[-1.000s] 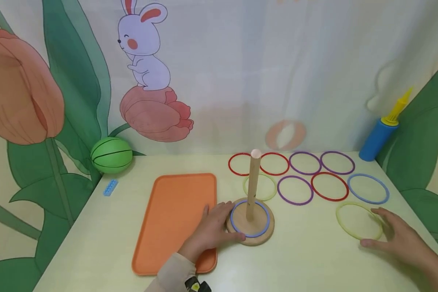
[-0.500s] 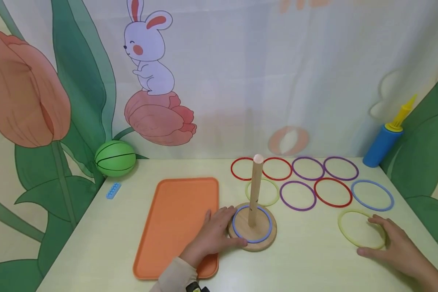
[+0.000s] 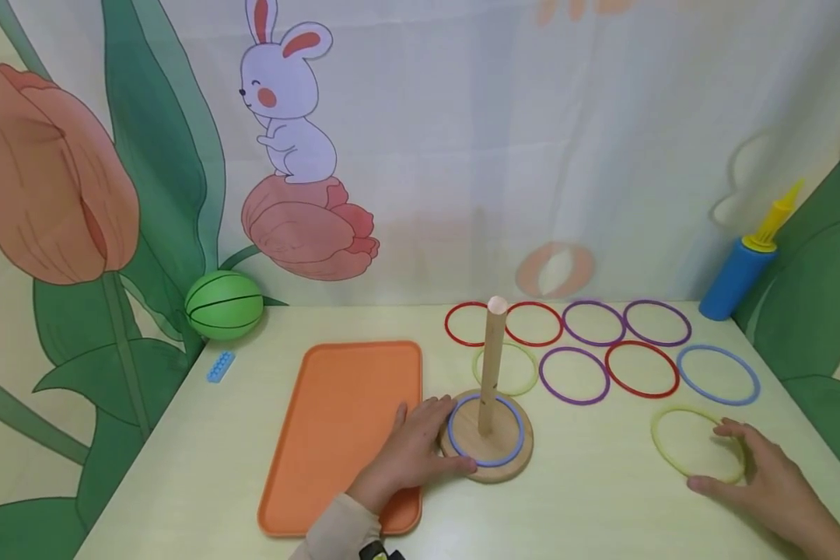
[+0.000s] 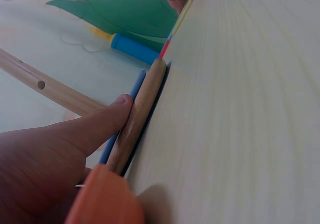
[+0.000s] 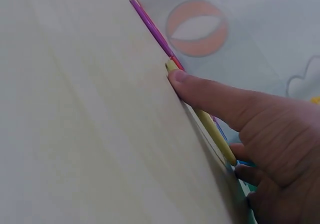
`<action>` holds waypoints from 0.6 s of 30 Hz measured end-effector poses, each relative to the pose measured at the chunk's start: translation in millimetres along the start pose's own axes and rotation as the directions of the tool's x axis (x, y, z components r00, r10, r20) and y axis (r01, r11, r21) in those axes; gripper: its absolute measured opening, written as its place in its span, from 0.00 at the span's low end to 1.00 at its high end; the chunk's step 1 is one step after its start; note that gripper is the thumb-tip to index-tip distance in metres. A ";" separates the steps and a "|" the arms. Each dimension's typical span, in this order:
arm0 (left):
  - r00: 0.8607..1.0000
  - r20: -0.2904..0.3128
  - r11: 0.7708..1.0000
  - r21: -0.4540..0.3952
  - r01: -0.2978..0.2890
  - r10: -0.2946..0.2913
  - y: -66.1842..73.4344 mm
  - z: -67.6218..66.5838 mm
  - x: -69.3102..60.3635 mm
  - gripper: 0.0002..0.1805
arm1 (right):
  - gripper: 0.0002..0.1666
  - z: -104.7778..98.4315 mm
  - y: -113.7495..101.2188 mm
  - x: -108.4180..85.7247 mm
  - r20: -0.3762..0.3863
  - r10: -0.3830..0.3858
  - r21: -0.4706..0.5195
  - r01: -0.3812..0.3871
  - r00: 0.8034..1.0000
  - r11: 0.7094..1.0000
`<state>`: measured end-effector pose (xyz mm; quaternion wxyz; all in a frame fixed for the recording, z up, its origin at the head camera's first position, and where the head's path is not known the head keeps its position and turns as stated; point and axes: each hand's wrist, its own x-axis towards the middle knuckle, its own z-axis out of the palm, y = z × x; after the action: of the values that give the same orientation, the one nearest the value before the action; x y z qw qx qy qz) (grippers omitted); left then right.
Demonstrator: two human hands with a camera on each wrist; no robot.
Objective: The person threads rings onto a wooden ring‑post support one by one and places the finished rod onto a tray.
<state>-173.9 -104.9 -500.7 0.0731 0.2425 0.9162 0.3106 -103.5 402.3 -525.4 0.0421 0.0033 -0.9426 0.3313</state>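
A wooden ring-toss stand has an upright peg (image 3: 492, 358) on a round base (image 3: 500, 474). One blue ring (image 3: 486, 464) lies around the peg on the base. My left hand (image 3: 409, 455) grips the base's left side, its thumb (image 4: 120, 109) along the front edge and touching the blue ring. At the right, my right hand (image 3: 763, 486) holds a yellow-green ring (image 5: 212, 129) by its right part, thumb on the near edge and fingers on the far side. In the right wrist view a thin shadow shows under that ring, close to the tabletop.
Behind the peg lie several red, purple, blue and yellow-green rings, among them a purple ring (image 3: 540, 377). An orange tray (image 3: 350, 420) sits left of the stand, partly under my left forearm. Farther back are a green ball (image 3: 224, 306), a blue toy brick (image 3: 221, 367) and a blue pump (image 3: 738, 280).
The head view has tilted up slightly, shifting everything down. My right hand's fingers have closed in on the yellow-green ring's right part. My left hand stays on the base.
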 end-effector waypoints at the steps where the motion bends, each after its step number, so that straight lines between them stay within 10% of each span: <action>1: 1.000 0.000 1.000 -0.002 0.000 0.000 0.4 0.2 0.0 0.56 | 0.55 -0.7 -1.1 -0.8 -0.001 0.012 -0.003 -0.012 1.000 1.000; 18: 1.000 0.001 1.000 0.017 0.004 -0.004 0.5 1.0 1.6 0.57 | 0.51 16.6 -15.0 -7.3 -0.130 0.005 0.101 0.009 0.992 0.995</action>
<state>-174.8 -103.2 -501.2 0.0719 0.2415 0.9192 0.3025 -97.0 380.1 -529.6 0.1035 -0.0153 -0.9197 0.3783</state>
